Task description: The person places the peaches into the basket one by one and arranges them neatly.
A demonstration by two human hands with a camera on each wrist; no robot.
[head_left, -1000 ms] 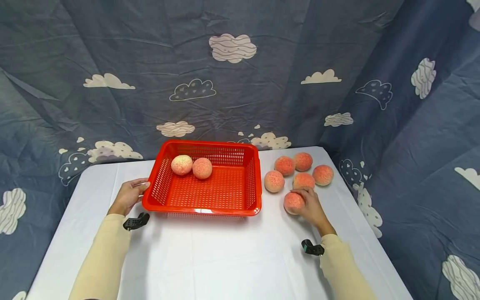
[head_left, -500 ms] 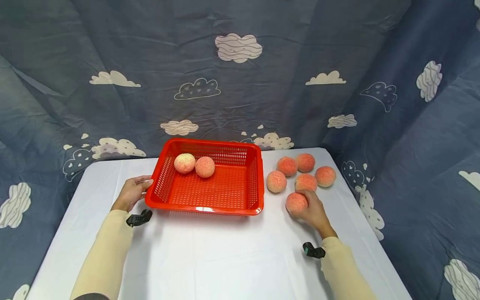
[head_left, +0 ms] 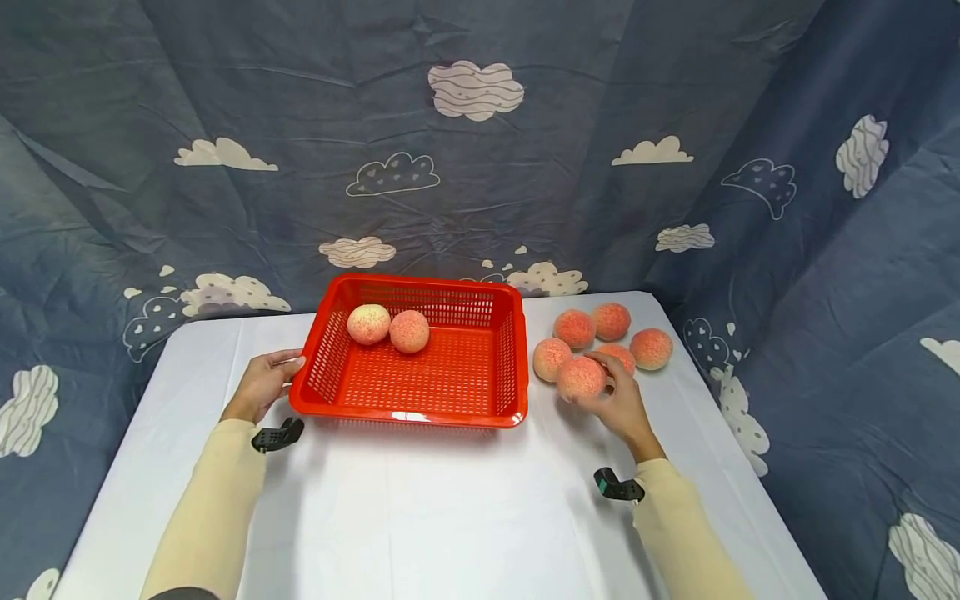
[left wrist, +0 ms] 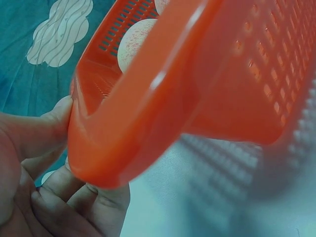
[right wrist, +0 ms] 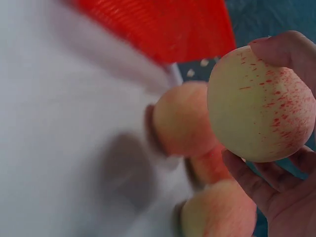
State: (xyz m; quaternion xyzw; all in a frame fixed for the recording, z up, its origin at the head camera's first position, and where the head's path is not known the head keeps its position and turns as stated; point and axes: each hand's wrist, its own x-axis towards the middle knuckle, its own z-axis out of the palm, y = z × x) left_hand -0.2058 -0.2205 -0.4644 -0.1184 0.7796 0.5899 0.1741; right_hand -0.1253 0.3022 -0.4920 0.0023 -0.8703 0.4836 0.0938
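My left hand (head_left: 258, 387) grips the left rim of a red perforated plastic basket (head_left: 420, 419), thumb on top and fingers curled beneath, as the left wrist view shows. In the basket lie two peaches, a pale speckled peach (head_left: 368, 324) and a pinker peach (head_left: 409, 332), side by side near the back left. Raised above the white table, another peach (right wrist: 256, 106) is held between the thumb and fingers of my right hand (head_left: 621, 408). It is cream on one side and red-speckled on the other. In the head view it overlaps a peach on the table (head_left: 552, 358).
Several more peaches cluster right of the basket, among them a back peach (head_left: 611, 321), a far-right peach (head_left: 651, 348) and one partly hidden behind my right hand. A white cloth covers the table (head_left: 450, 508). Dark blue cloud-print curtains (head_left: 525, 217) hang behind and beside it.
My right hand has lifted its peach off the table and shifted it slightly left and away from me. The left hand keeps its grip on the basket rim.
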